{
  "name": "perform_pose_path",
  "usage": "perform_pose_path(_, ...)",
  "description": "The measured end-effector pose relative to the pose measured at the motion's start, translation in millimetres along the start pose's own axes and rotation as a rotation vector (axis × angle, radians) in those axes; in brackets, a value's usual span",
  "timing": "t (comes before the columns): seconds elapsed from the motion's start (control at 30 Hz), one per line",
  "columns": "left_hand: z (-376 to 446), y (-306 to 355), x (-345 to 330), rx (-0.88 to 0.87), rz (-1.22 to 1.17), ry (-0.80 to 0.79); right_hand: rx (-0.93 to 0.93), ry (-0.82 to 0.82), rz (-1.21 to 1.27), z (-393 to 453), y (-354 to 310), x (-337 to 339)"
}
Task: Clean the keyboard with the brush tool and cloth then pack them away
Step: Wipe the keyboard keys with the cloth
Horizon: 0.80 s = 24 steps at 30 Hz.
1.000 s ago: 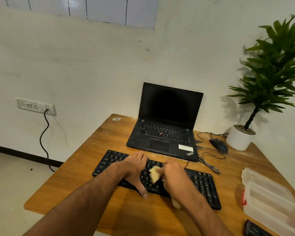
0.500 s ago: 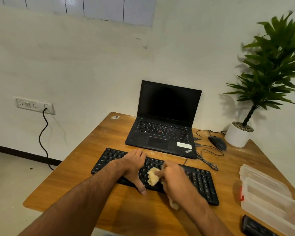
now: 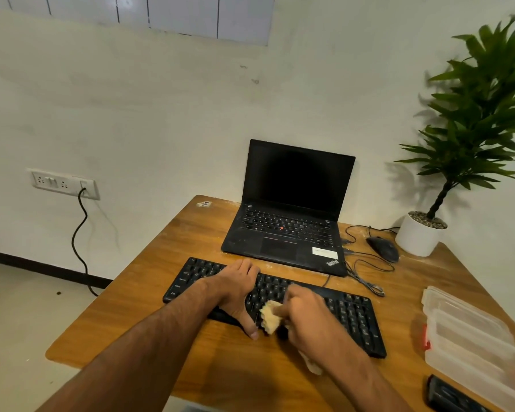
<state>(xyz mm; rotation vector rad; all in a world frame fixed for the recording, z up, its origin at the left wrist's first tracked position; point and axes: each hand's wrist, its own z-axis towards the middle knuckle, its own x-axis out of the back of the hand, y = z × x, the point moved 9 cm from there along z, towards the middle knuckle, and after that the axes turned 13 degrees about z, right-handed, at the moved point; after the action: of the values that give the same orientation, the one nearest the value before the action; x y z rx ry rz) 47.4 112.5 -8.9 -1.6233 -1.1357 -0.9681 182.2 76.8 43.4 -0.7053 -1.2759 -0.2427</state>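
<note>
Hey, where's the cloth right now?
In the head view the cloth is bunched in the right hand, pressed on the keyboard near its front middle, just right of the left hand.

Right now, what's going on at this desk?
A person is wiping a black keyboard on a wooden desk. The left hand lies flat on the keys to steady it, while the right hand presses a bunched yellowish cloth against the near rows. An open laptop sits behind, and a clear plastic case waits at the right.
</note>
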Motion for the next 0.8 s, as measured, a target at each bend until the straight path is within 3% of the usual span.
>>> perform_pose_path(0.13,0.4,0.4,0.0,-0.002,0.013,0.003,0.062,-0.044,0.025,0.3,-17.8,-18.5)
perform_pose_path(0.37,-0.5,-2.6,-2.1,0.006,-0.039,-0.003,-0.203,-0.108,0.01,-13.8,38.3,1.9)
perform_pose_path(0.53,-1.9,-1.4,-1.4,0.004,-0.024,-0.014,-0.211,0.095,0.083,5.7,36.8,16.7)
perform_pose_path(0.8,-0.5,-3.3,-1.8,0.003,-0.068,-0.025,-0.229,-0.061,0.082,-11.1,34.0,9.5)
